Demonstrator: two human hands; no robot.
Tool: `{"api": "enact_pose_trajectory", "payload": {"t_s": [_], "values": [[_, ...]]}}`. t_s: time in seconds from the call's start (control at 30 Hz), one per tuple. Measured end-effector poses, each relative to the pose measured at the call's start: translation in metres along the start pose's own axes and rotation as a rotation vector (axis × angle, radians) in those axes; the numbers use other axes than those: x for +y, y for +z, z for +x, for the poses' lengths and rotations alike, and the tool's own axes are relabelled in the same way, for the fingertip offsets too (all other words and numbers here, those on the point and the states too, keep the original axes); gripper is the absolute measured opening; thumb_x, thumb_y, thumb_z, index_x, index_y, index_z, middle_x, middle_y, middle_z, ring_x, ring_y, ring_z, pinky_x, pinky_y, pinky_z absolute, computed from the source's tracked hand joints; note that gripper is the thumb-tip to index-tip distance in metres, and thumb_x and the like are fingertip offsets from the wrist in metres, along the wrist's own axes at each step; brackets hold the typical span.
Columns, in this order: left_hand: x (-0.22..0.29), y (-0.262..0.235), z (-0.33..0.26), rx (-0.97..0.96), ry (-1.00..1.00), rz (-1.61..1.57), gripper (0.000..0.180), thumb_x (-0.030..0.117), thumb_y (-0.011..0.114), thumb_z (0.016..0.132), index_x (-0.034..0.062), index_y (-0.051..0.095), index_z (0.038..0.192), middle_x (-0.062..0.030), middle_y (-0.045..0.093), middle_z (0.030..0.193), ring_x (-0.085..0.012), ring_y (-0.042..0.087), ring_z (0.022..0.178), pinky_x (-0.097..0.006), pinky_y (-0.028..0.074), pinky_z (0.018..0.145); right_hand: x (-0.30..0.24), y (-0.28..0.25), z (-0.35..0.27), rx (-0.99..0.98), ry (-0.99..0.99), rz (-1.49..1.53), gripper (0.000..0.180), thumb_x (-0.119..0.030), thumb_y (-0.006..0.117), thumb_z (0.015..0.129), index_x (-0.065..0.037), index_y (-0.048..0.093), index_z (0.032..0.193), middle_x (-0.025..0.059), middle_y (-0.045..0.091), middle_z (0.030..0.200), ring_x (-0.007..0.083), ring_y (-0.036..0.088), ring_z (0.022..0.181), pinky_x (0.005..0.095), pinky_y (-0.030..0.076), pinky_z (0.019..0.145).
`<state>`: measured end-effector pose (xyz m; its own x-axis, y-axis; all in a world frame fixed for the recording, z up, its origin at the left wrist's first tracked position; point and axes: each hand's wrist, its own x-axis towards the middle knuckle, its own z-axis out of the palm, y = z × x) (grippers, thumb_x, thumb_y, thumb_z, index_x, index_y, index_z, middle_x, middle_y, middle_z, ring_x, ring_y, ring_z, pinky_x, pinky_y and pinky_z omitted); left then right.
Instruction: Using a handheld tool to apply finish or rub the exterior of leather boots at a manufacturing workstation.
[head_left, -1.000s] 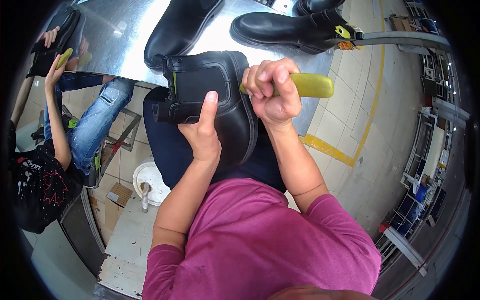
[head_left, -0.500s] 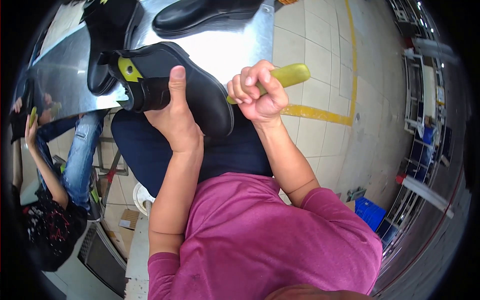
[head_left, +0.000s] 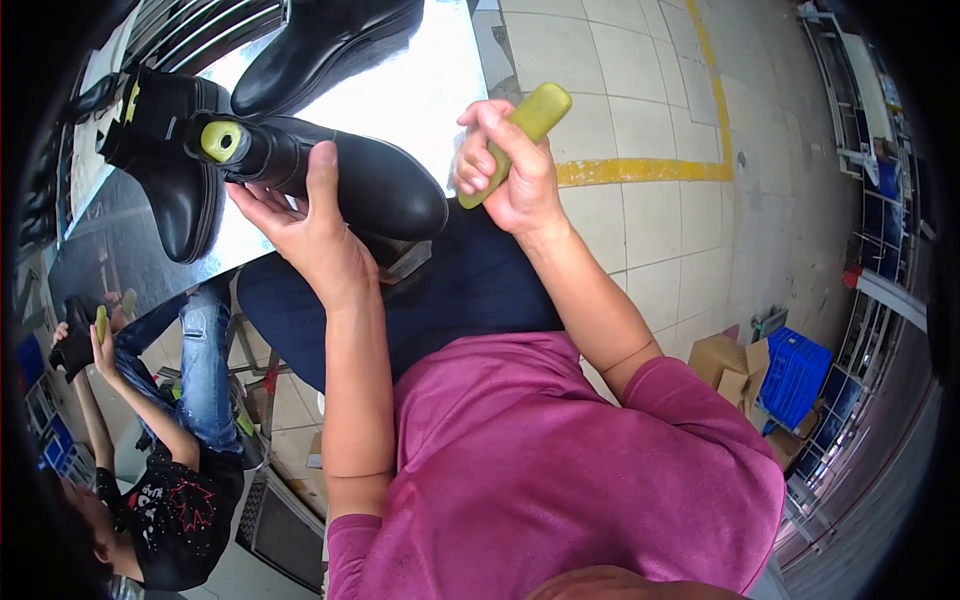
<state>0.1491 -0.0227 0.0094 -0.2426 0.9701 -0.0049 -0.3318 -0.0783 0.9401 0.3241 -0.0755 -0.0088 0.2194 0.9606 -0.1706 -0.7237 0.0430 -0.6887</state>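
My left hand [head_left: 325,240] is closed around a black leather ankle boot [head_left: 390,185], its thumb along the near side and its fingers underneath. The boot lies sideways above my lap, toe to the right. In its shaft opening sits a yellow-green block [head_left: 221,141] with a round hole, like the end of a shoe last. Right of the toe, my right hand [head_left: 522,180] grips a smooth yellow-green bar [head_left: 543,108] with rounded ends. The bar slants up to the right, apart from the boot. My fingers cover its middle.
A shiny metal table [head_left: 130,240] carries another black boot [head_left: 185,190] at left and a further black boot [head_left: 310,50] behind. To the left, a co-worker [head_left: 170,500] holds a dark boot and a yellow-green bar. A blue crate [head_left: 795,375] and cardboard box [head_left: 725,365] stand at right.
The held boot has turned, and the holed end of its yellow-green block now faces me more. The bar in my right hand has tilted more upright. The whole view has shifted.
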Motion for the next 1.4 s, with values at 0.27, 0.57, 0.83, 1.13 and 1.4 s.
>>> {"api": "enact_pose_trajectory", "payload": {"t_s": [0.27, 0.57, 0.83, 1.13, 1.4], "values": [[-0.032, -0.068, 0.08, -0.295, 0.033, -0.079, 0.069, 0.058, 0.045, 0.108, 0.0044, 0.043, 0.151, -0.0099, 0.06, 0.139, -0.0219, 0.057, 0.129, -0.038, 0.042, 0.113, -0.018, -0.015, -0.018, 0.085, 0.198, -0.227, 0.038, -0.031, 0.063, 0.104, -0.003, 0.057, 0.128, 0.0021, 0.052, 0.07, 0.012, 0.052, 0.059, 0.0276, 0.045, 0.05], [0.013, -0.157, 0.075, -0.293, 0.135, 0.785, 0.096, 0.03, 0.098, 0.067, 0.0043, 0.052, 0.147, -0.0125, 0.063, 0.136, -0.0242, 0.061, 0.125, -0.039, 0.047, 0.108, 0.013, 0.001, -0.003, 0.141, 0.269, -0.095, 0.033, -0.026, 0.07, 0.1, -0.006, 0.058, 0.124, 0.0018, 0.054, 0.072, 0.0142, 0.053, 0.055, 0.0305, 0.045, 0.045], [0.023, -0.144, 0.035, -0.445, 0.33, 0.526, 0.069, 0.015, 0.102, 0.054, 0.0042, 0.062, 0.108, -0.014, 0.065, 0.128, -0.0232, 0.064, 0.119, -0.036, 0.049, 0.103, 0.018, -0.001, 0.032, 0.213, 0.017, -0.373, 0.025, -0.026, 0.07, 0.1, -0.008, 0.061, 0.115, -0.0036, 0.045, 0.07, 0.0064, 0.044, 0.055, 0.0228, 0.036, 0.043], [0.051, -0.152, -0.026, -0.295, 0.193, 0.528, 0.051, 0.017, 0.095, 0.072, 0.002, 0.073, 0.114, -0.0097, 0.079, 0.099, -0.0153, 0.073, 0.091, -0.03, 0.058, 0.083, 0.035, -0.011, 0.11, -0.024, 0.104, -0.427, 0.027, -0.028, 0.067, 0.103, -0.01, 0.063, 0.122, -0.0039, 0.046, 0.071, 0.0069, 0.045, 0.056, 0.0229, 0.039, 0.047], [0.194, -0.242, -0.164, 0.508, 0.211, 0.802, 0.046, 0.03, 0.093, 0.078, -0.0008, 0.077, 0.109, -0.0066, 0.079, 0.097, -0.011, 0.07, 0.088, -0.031, 0.057, 0.083, 0.039, 0.003, 0.084, -0.192, -0.022, -0.586, 0.03, -0.026, 0.065, 0.104, -0.001, 0.062, 0.122, -0.0008, 0.049, 0.072, 0.0096, 0.049, 0.06, 0.0254, 0.045, 0.054]]}}
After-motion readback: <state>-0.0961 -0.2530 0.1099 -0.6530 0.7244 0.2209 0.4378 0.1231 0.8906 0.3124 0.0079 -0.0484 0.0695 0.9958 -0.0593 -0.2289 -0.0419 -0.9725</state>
